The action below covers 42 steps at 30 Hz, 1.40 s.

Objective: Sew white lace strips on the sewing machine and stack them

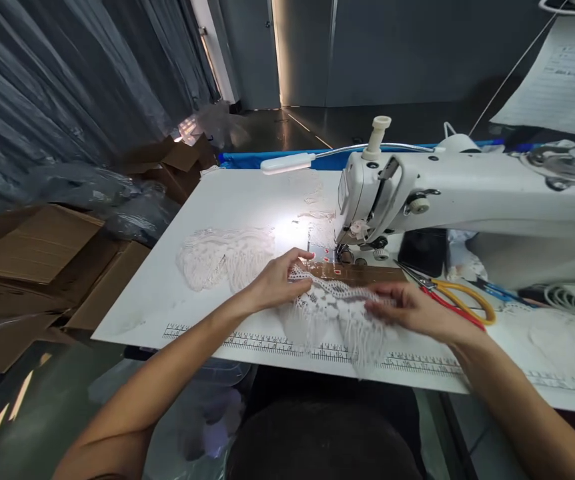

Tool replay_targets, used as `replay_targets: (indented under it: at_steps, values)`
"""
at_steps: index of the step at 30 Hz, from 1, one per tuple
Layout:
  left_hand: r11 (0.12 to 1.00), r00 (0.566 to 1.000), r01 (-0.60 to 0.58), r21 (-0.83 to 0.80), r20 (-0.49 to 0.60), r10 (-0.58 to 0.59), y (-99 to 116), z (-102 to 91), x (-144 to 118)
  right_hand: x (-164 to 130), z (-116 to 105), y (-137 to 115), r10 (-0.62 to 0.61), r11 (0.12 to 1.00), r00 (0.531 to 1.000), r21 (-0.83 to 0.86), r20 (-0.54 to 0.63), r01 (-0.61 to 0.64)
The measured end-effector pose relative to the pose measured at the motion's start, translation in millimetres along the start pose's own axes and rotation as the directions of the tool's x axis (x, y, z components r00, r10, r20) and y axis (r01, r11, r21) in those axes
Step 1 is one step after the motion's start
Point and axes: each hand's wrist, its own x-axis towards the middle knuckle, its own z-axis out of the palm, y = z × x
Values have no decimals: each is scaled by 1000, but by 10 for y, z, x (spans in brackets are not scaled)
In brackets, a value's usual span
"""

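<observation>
A strip of white fringed lace trim (335, 313) lies on the white sewing table (247, 193), in front of the sewing machine's needle area (343, 252). My left hand (280, 280) pinches the trim's left end, close to the presser foot. Over the trim's right part rests my right hand (407, 308), fingers pressing it flat. The fringe hangs toward the table's front edge, over the printed ruler (247, 343). More of the same lace (225, 257) is piled to the left of my left hand.
The white sewing machine (467, 200) stands at the right, its lamp (287, 163) lighting the needle area. Scissors with yellow and red handles (457, 303) lie just right of my right hand. Cardboard boxes (37, 267) and plastic bags are on the floor at left.
</observation>
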Motion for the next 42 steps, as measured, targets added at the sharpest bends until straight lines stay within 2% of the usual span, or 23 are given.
replay_targets:
  at_steps: [1,3,5,7,9,11,13,15,17,20,21,23,25,27,29,30,32,34,37,39,42]
  values:
    - [998,1000,-19,66,-6,19,-33,0,52,61,-63,-1,-12,995,991,-101,-135,-1]
    - [969,994,-97,229,-18,104,-88,24,145,186,-137,-7,-28,947,924,-308,-380,-98]
    - [889,971,-191,415,-53,233,-129,71,215,284,-151,-12,-67,865,850,-455,-523,-212]
    - [791,919,-294,536,-69,389,-160,126,253,329,-136,-13,-113,793,815,-546,-568,-270]
    - [720,857,-417,554,-24,515,-184,180,261,317,-128,-5,-144,756,810,-592,-568,-280]
    - [676,812,-521,521,60,580,-202,227,249,269,-142,14,-143,766,815,-584,-561,-268]
    - [657,799,-561,503,120,590,-217,260,232,216,-164,41,-102,830,833,-508,-544,-230]
    - [671,809,-557,489,137,572,-220,269,219,189,-159,56,-41,925,872,-347,-488,-152]
    - [739,838,-522,426,95,537,-205,250,204,204,-99,38,7,988,907,-138,-420,-71]
    - [906,920,-391,162,24,392,-138,177,169,292,77,-61,64,992,930,123,-362,-20]
    - [944,945,-326,50,37,324,-109,150,153,327,135,-102,68,984,939,176,-337,-9]
    - [979,977,-181,-97,95,191,-54,107,123,385,209,-166,2,978,968,205,-250,51]
    - [992,992,-56,-115,107,69,-15,89,100,411,208,-183,-83,990,971,96,-224,107]
    - [994,997,35,-108,76,-27,3,96,86,403,155,-150,-120,986,941,-153,-318,74]
    - [986,995,88,-139,69,-79,8,112,77,379,102,-87,-202,912,888,-409,-413,18]
    - [983,993,101,-156,73,-90,7,119,75,368,89,-52,-279,861,869,-507,-408,39]
    - [980,992,114,-165,81,-101,0,129,75,361,93,17,-456,747,839,-641,-296,180]
    - [983,992,110,-144,78,-100,-14,133,85,378,118,76,-571,613,806,-736,-159,289]
    - [997,997,70,-43,-13,-71,-52,132,117,435,133,142,-594,450,801,-856,-72,256]
    - [999,996,46,16,-80,-45,-79,125,142,475,117,178,-593,406,803,-885,-67,227]
    - [998,996,66,-19,-57,-67,-101,102,168,513,90,232,-602,431,794,-874,-92,225]
